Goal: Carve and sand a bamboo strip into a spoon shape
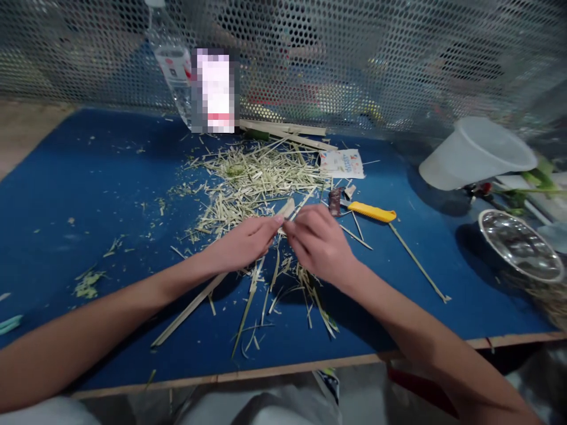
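Pinching closed: left hand point(241, 243), right hand point(319, 243) together on thin bamboo strip point(302, 203); hard bending could snap it, splinter fingers; yellow craft knife point(371, 211) close by.

Pale straw-yellow bamboo shavings point(257, 177), flecked with green, lay scattered at 12 o'clock on a deep blue work surface point(88, 177) edged in light tan wood point(221, 379). A bright yellow knife handle point(371, 211) with black markings showed at 3 o'clock. A silver-grey perforated mesh screen point(336, 65), patterned with rows of round holes, ran across the top. A milky white plastic cup point(476, 153) sat at 2 o'clock, and a shiny silver bowl point(520, 245) at 4 o'clock. A white paper packet point(341, 164) near 1 o'clock carried blue and orange print.
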Available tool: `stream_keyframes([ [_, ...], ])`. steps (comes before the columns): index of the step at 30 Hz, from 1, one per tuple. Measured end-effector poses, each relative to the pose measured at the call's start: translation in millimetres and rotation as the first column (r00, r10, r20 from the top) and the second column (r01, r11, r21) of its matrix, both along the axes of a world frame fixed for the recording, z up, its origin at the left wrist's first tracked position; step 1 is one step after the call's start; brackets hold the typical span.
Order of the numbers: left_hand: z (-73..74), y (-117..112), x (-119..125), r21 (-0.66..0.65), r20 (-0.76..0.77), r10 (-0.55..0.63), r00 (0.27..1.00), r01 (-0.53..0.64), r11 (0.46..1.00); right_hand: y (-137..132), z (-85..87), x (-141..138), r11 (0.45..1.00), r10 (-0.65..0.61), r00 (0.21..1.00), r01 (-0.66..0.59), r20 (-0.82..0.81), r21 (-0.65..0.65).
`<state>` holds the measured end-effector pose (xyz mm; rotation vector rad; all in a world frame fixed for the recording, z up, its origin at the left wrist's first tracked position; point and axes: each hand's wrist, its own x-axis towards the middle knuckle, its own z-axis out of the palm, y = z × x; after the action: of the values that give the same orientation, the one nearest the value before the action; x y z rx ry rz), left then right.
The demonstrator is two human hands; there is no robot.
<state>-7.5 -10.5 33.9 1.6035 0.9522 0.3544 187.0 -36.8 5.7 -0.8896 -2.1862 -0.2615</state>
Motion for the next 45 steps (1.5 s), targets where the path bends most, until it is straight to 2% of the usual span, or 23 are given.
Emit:
stream_keyframes([
  [2, -0.9, 1, 0, -0.016, -0.001, 0.001, 1.000, -0.001, 1.000, -1, 0.1, -1, 1.000, 0.021, 1.000, -0.021, 0.009, 0.002],
  [5, -1.8, 1, 0, -0.052, 0.007, -0.002, 1.000, 0.003, 0.999, 0, 0.5, 0, 1.000, -0.017, 1.000, 0.018, -0.022, 0.013],
  [8, -0.7, 1, 0, -0.044, 0.013, -0.002, 1.000, 0.003, 0.999, 1, 0.7, 1, 1.000, 0.014, 1.000, -0.013, -0.027, 0.021],
  [12, 1.8, 1, 0, -0.106, 0.004, -0.006, 1.000, 0.007, 0.994, -1, 1.2, 2, 0.999, -0.040, 0.997, 0.039, -0.069, -0.006],
  [14, 1.4, 1, 0, -0.089, -0.004, -0.002, 1.000, 0.002, 0.996, -3, 1.3, 1, 1.000, 0.001, 0.998, -0.003, -0.057, -0.026],
  [18, -1.4, 1, 0, -0.011, -0.012, -0.008, 1.000, 0.008, 1.000, -5, 1.1, -2, 0.999, -0.037, 0.996, 0.035, -0.084, -0.022],
  [21, -1.6, 1, -1, 0.016, -0.006, -0.015, 1.000, 0.015, 1.000, -4, 0.9, -2, 1.000, -0.007, 0.998, 0.005, -0.062, -0.029],
  [25, 0.3, 1, -1, -0.025, -0.015, -0.012, 1.000, 0.011, 1.000, -4, 2.0, -2, 0.999, -0.039, 0.994, 0.036, -0.098, -0.024],
  [28, 0.1, 1, -1, -0.051, -0.001, -0.008, 1.000, 0.008, 0.999, -4, 3.0, -1, 0.999, 0.025, 0.998, -0.027, -0.060, -0.034],
  [30, -1.1, 2, -1, -0.146, 0.009, 0.016, 1.000, -0.015, 0.989, -4, 3.3, 0, 1.000, -0.006, 0.996, 0.004, -0.089, -0.022],
  [32, -2.6, 4, -1, -0.288, 0.006, 0.058, 0.998, -0.053, 0.956, -4, 3.2, 1, 0.999, -0.032, 0.991, 0.030, -0.128, -0.012],
  [34, -3.9, 5, -1, -0.405, 0.018, 0.081, 0.997, -0.067, 0.912, -5, 3.1, 1, 1.000, 0.009, 0.992, -0.010, -0.124, -0.008],
  [36, -4.5, 5, -1, -0.496, 0.081, 0.078, 0.994, -0.028, 0.868, -6, 3.2, 1, 1.000, 0.018, 0.992, -0.017, -0.126, 0.002],
  [39, -3.7, 5, -2, -0.629, 0.180, 0.064, 0.981, 0.065, 0.775, -7, 4.1, 0, 1.000, -0.021, 0.988, 0.022, -0.153, 0.006],
  [41, -2.9, 5, -2, -0.684, 0.205, 0.065, 0.977, 0.096, 0.723, -9, 4.8, -1, 1.000, 0.006, 0.990, -0.006, -0.139, -0.004],
  [45, -1.6, 3, -2, -0.728, 0.244, 0.102, 0.965, 0.112, 0.677, -10, 5.3, -3, 1.000, -0.019, 0.986, 0.019, -0.165, -0.004],
])
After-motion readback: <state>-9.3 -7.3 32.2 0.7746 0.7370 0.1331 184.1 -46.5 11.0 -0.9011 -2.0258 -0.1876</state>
